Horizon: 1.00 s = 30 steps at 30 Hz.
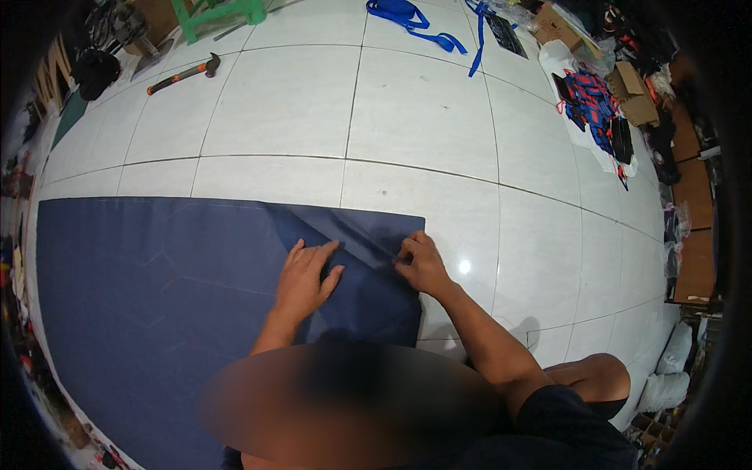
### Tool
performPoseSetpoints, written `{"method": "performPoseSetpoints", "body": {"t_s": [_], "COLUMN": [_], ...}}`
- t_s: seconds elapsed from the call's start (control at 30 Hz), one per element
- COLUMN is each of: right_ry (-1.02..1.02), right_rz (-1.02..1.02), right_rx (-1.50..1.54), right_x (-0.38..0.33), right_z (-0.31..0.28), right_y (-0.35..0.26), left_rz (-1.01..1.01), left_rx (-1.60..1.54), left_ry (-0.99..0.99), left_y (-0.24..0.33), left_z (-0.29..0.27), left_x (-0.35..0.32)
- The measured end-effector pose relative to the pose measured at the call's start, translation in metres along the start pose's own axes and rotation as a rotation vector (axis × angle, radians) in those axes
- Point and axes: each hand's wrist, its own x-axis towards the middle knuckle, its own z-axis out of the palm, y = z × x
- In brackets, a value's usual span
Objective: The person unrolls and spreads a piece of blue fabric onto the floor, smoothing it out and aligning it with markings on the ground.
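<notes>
A large dark blue sheet of fabric (117, 313) lies spread over the floor, with faint pale lines marked on its surface. Toward its right end the cloth rises in slanting folds. My left hand (305, 278) rests on the fabric beside these folds, fingers spread and open. At the right edge, a little below the far corner, my right hand (424, 265) is closed in a pinch on the cloth. Its fingertips partly hide the bit of fabric they grip. The near side of the sheet is covered by my body and a blurred patch.
White tiles (423, 110) cover the floor. A hammer (184, 76) lies far left, near a green plastic stool (219, 17). Blue straps (399, 14) lie at the back. Right, there are blue-and-red pieces (591, 106), cardboard boxes (633, 92) and a brown cabinet (695, 262).
</notes>
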Motion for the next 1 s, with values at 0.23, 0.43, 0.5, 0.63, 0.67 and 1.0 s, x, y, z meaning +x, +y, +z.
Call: {"method": "performPoseSetpoints", "body": {"t_s": [0.23, 0.43, 0.5, 0.63, 0.67, 1.0], "right_ry": [-0.691, 0.097, 0.071, 0.054, -0.024, -0.397], "right_rz": [0.307, 0.139, 0.053, 0.032, 0.068, 0.356], "right_rx": [0.529, -0.229, -0.287, -0.126, -0.045, 0.391], "right_x": [0.023, -0.003, -0.01, -0.007, -0.004, 0.019], "right_z": [-0.04, -0.011, -0.005, 0.002, -0.003, -0.033], "right_y": [-0.039, -0.003, 0.008, 0.006, 0.002, -0.032], "left_rz": [-0.025, 0.134, 0.112, -0.069, -0.152, 0.094], "left_rx": [0.093, 0.041, -0.042, -0.136, -0.166, 0.161], "left_ry": [-0.029, -0.065, -0.096, -0.076, -0.063, -0.141], "left_y": [0.006, -0.001, -0.005, -0.003, 0.002, -0.02], "left_z": [-0.003, -0.004, -0.005, -0.006, -0.005, 0.001], "left_x": [0.004, -0.011, -0.014, 0.0, 0.005, 0.002]}}
